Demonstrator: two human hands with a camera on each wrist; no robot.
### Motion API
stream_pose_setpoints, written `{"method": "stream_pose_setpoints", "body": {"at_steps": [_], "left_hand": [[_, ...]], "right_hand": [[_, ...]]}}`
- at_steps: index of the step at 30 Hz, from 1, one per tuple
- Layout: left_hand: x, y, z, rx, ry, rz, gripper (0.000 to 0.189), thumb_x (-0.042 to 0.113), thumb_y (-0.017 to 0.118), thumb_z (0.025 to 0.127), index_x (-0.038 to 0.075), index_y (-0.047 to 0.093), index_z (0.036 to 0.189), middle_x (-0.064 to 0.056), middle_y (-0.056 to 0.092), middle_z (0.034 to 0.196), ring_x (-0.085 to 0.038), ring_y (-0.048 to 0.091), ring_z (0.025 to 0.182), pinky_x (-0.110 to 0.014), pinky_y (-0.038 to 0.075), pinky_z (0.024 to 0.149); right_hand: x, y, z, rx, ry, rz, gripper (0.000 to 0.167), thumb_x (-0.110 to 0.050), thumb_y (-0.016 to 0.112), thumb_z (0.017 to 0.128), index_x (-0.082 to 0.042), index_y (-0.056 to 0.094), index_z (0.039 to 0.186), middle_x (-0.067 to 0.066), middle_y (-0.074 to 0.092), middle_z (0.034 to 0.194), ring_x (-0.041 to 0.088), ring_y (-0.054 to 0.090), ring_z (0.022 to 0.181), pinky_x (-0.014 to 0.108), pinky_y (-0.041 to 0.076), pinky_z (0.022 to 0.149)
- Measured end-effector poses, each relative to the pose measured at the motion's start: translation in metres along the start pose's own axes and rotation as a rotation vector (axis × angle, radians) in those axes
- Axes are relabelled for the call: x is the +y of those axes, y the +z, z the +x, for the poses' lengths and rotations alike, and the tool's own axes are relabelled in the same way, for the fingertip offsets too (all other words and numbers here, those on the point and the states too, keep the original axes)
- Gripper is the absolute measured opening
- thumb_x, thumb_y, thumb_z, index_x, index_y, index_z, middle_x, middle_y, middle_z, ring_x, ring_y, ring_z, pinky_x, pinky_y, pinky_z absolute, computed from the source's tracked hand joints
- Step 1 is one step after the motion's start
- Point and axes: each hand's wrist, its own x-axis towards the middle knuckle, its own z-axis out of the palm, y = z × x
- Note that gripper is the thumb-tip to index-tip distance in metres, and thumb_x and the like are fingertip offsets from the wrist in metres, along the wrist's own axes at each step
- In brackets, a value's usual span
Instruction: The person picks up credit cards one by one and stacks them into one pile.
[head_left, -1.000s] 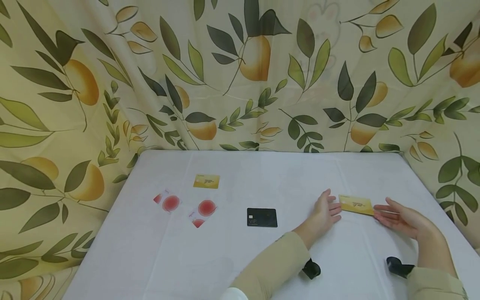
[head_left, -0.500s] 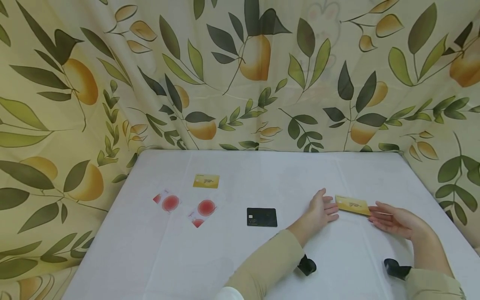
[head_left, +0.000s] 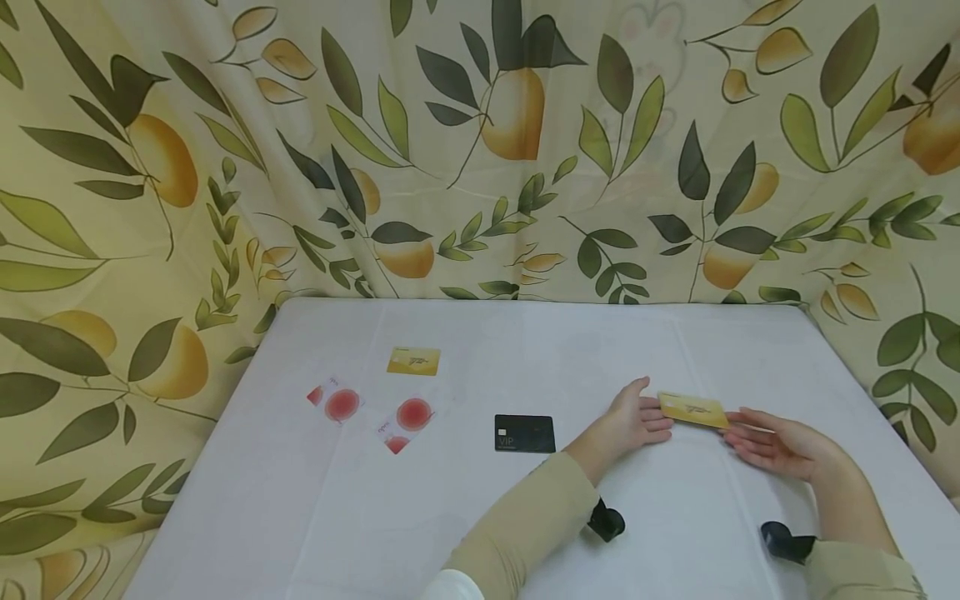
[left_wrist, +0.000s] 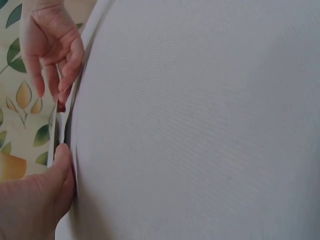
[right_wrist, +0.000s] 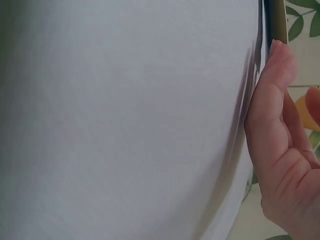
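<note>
A yellow card (head_left: 693, 410) spans the gap between my two hands on the right side of the table. My left hand (head_left: 628, 417) touches its left end with extended fingers, thumb pointing up and apart from it. At the opposite end, the straight fingertips of my right hand (head_left: 783, 446) reach under the card's edge. The left wrist view has thin pale edges (left_wrist: 57, 130) between the fingertips of both hands. In the right wrist view, the right hand's fingers (right_wrist: 270, 100) meet a dark and yellowish edge (right_wrist: 276, 22).
A black VIP card (head_left: 524, 434) lies mid-table, left of my hands. Farther left are another yellow card (head_left: 413, 362) and two clear cards with red circles, one nearer (head_left: 405, 423) and one farther left (head_left: 335, 401). Fruit-patterned curtain (head_left: 480, 167) hangs behind the white table (head_left: 300, 517).
Both hands have shifted left together, and the yellow card has travelled left between them. The other cards have stayed where they were.
</note>
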Motion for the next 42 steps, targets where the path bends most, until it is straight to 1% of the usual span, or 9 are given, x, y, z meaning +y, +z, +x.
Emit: {"method": "stream_pose_setpoints", "body": {"at_steps": [6, 10, 15, 18, 24, 30, 33, 39, 42], "left_hand": [[0.000, -0.007, 0.000, -0.027, 0.019, 0.053, 0.053, 0.033, 0.048, 0.091, -0.015, 0.050, 0.115, -0.030, 0.057, 0.103, -0.043, 0.055, 0.102, -0.056, 0.042, 0.092], [0.000, -0.011, -0.002, -0.019, 0.049, 0.091, 0.043, 0.027, 0.050, 0.091, -0.010, 0.056, 0.112, -0.026, 0.062, 0.099, -0.039, 0.060, 0.097, -0.055, 0.046, 0.088], [-0.001, -0.013, -0.006, 0.074, 0.126, 0.086, 0.022, 0.011, 0.055, 0.089, -0.005, 0.061, 0.102, -0.021, 0.066, 0.089, -0.035, 0.065, 0.087, -0.049, 0.052, 0.078], [-0.001, -0.013, -0.007, 0.120, 0.175, 0.068, 0.017, 0.005, 0.057, 0.086, -0.004, 0.062, 0.100, -0.020, 0.066, 0.085, -0.033, 0.065, 0.084, -0.045, 0.054, 0.075], [-0.001, -0.017, -0.007, 0.159, 0.253, 0.063, 0.018, 0.001, 0.063, 0.081, -0.003, 0.065, 0.099, -0.017, 0.067, 0.082, -0.031, 0.066, 0.081, -0.042, 0.056, 0.072], [0.004, -0.021, -0.006, 0.210, 0.286, 0.045, 0.024, -0.005, 0.064, 0.078, 0.000, 0.066, 0.101, -0.014, 0.068, 0.083, -0.027, 0.067, 0.076, -0.039, 0.057, 0.069], [0.006, -0.024, -0.007, 0.210, 0.291, 0.045, 0.025, -0.006, 0.063, 0.077, 0.000, 0.066, 0.102, -0.015, 0.068, 0.084, -0.027, 0.067, 0.077, -0.038, 0.057, 0.069], [0.012, -0.033, -0.011, 0.195, 0.308, 0.060, 0.025, -0.007, 0.063, 0.077, 0.001, 0.067, 0.100, -0.016, 0.068, 0.083, -0.030, 0.067, 0.077, -0.039, 0.057, 0.067], [0.017, -0.037, -0.014, 0.190, 0.305, 0.083, 0.024, -0.006, 0.065, 0.077, 0.002, 0.068, 0.099, -0.016, 0.068, 0.082, -0.030, 0.067, 0.077, -0.039, 0.057, 0.066]], "right_hand": [[0.003, 0.010, 0.000, 0.038, -0.003, -0.039, 0.021, -0.029, 0.055, 0.092, -0.018, 0.070, 0.082, 0.005, 0.070, 0.087, 0.018, 0.067, 0.085, 0.029, 0.053, 0.081], [0.004, 0.016, 0.002, 0.033, -0.019, -0.042, 0.019, -0.026, 0.055, 0.092, -0.020, 0.070, 0.081, 0.005, 0.069, 0.087, 0.018, 0.067, 0.085, 0.028, 0.053, 0.081], [0.007, 0.026, 0.007, 0.031, -0.038, -0.031, 0.026, -0.020, 0.049, 0.095, -0.019, 0.071, 0.081, 0.005, 0.070, 0.084, 0.018, 0.067, 0.082, 0.026, 0.054, 0.078], [0.008, 0.034, 0.010, 0.050, -0.059, -0.028, 0.025, -0.018, 0.049, 0.095, -0.019, 0.070, 0.081, 0.006, 0.070, 0.083, 0.017, 0.068, 0.081, 0.025, 0.054, 0.077], [0.009, 0.048, 0.013, 0.093, -0.102, -0.008, 0.021, -0.016, 0.054, 0.093, -0.019, 0.070, 0.079, 0.005, 0.070, 0.079, 0.015, 0.068, 0.077, 0.023, 0.055, 0.073], [0.012, 0.061, 0.015, 0.069, -0.151, 0.026, 0.025, -0.012, 0.051, 0.093, -0.020, 0.071, 0.080, 0.005, 0.070, 0.077, 0.014, 0.068, 0.073, 0.021, 0.055, 0.067], [0.013, 0.068, 0.015, 0.085, -0.163, 0.039, 0.026, -0.011, 0.052, 0.093, -0.021, 0.071, 0.079, 0.004, 0.070, 0.077, 0.013, 0.068, 0.073, 0.021, 0.055, 0.066], [0.013, 0.081, 0.015, 0.176, -0.168, 0.032, 0.020, -0.013, 0.061, 0.088, -0.025, 0.072, 0.075, 0.002, 0.070, 0.076, 0.013, 0.068, 0.072, 0.022, 0.055, 0.067], [0.014, 0.087, 0.015, 0.188, -0.176, 0.023, 0.021, -0.012, 0.061, 0.088, -0.025, 0.072, 0.075, 0.002, 0.070, 0.075, 0.012, 0.068, 0.072, 0.022, 0.055, 0.067]]}}
